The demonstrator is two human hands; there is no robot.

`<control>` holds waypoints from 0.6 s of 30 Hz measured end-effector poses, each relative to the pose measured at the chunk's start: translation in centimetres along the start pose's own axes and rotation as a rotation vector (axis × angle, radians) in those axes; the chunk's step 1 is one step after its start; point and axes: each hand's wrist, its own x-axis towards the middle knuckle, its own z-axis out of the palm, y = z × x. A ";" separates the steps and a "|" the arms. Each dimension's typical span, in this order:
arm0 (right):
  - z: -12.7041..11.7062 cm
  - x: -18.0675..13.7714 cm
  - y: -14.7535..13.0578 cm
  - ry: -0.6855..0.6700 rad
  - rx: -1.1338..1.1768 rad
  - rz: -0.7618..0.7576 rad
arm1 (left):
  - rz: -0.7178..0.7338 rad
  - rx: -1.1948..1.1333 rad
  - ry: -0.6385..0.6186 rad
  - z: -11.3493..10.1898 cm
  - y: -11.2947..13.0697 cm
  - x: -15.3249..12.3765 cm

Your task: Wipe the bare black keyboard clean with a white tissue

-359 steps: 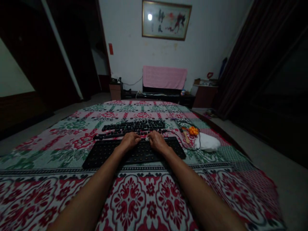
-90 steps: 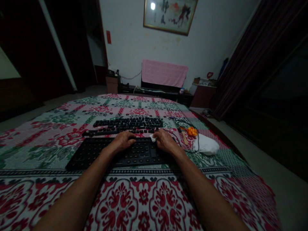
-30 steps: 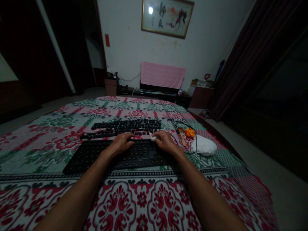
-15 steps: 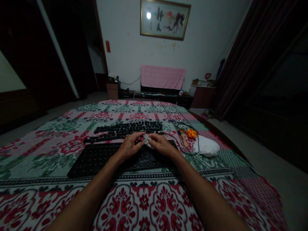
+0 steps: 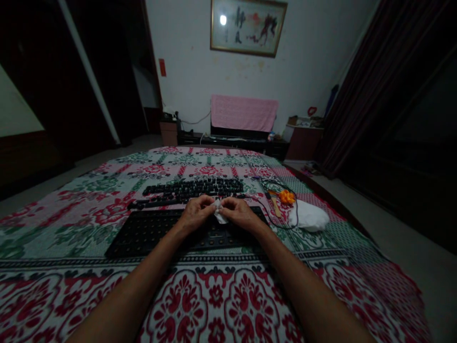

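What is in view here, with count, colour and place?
bedspread: 1, red-green-white, across the foreground
keyboard base: 1, black, nearest on the bedspread
keys: many, black, rows behind the base
wipe: 1, white, held above the base
cable: 1, black, right of the keys
orange thing: 1, orange, by the cable
bundle: 1, white, right of the base
cloth: 1, pink, at the far wall
picture: 1, framed, high on the wall
left hand: 1, bare, pinching the wipe
right hand: 1, bare, pinching the wipe
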 end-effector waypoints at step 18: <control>1.0 -0.3 -0.6 0.105 0.014 -0.001 | -0.230 -0.336 0.029 0.4 0.7 -0.3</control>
